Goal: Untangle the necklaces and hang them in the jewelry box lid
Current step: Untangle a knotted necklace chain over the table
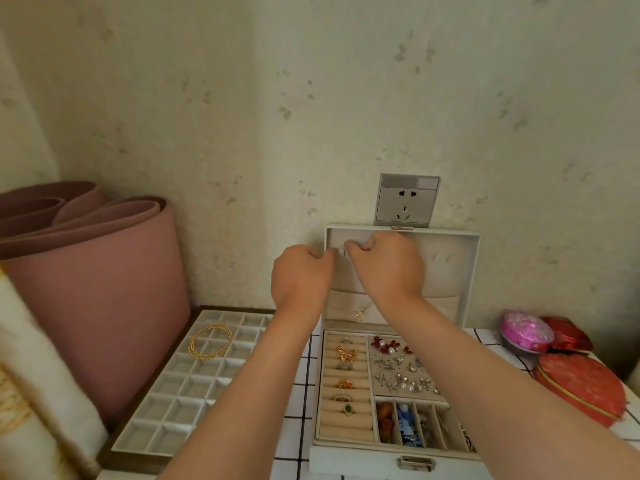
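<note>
Wall: pale speckled wallpaper, grey socket (pixel 407 200) just above the box. Tabletop (pixel 298 403): white cloth with a black grid.

Jewelry box (pixel 391 448), near the tabletop's back edge, open. Its lid (pixel 465 271) stands upright against the wall.
- Lid: pocket across the lower part. The necklace (pixel 358 315), a fine chain with a small gold pendant, hangs in front of the pocket. The chain rises behind the right wrist.
- Base, left: ring rolls (pixel 346 375) holding several gold and silver rings, one with a green stone.
- Base, upper right: flat pad of earrings (pixel 401 370), red, pearl and silver.
- Base, lower right: narrow slots (pixel 410 424) with orange and blue pieces.

Left hand (pixel 301 278) and right hand (pixel 388 265): both are raised to the lid's upper left corner, fingers curled, tips meeting at a small hook (pixel 341 251). The chain is too fine to see there, so I cannot tell what either grips.

Left edge of the tabletop: compartment tray (pixel 173 393), with gold loops (pixel 209 341) lying across its far cells. Behind it is a rolled pink mat (pixel 104 258).

Right edge: red heart-shaped box (pixel 581 386), round pink box (pixel 526 330), smaller red box (pixel 568 333).
</note>
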The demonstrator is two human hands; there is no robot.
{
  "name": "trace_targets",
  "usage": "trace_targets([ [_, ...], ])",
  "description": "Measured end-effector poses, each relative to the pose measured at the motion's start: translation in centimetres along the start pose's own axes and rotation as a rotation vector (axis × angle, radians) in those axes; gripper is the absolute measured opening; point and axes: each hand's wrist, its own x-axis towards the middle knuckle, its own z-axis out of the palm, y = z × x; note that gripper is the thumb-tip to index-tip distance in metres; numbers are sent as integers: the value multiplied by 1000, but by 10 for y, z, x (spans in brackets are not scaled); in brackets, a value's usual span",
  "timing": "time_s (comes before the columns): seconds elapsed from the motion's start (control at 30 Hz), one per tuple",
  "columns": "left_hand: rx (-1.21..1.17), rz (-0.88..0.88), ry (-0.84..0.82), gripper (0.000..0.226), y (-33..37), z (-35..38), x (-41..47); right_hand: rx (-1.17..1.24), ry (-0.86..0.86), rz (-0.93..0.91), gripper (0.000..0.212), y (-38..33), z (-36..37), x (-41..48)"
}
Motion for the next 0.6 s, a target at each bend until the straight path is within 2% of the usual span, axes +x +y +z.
trace_targets([
  [0.2, 9, 7, -98, 53, -14, 0, -8, -57, -217, 11, 50, 14, -7, -12],
  [0.3, -217, -28, -242, 39, -14, -3, -16, 6, -419, 22, 45, 17, -11, -21],
  [0.4, -430, -121, -415, 29, -7, -10, -27, 141, -591, 94, 28, 11, -18, -29],
  [0.53, -357, -60, -465, 24, -5, -19, -32, 358, -766, 217, 23, 2, -32, -37],
  [0.6, -301, -38, -486, 25, -5, -25, -35, 362, -828, 213, 23, 4, -35, -41],
])
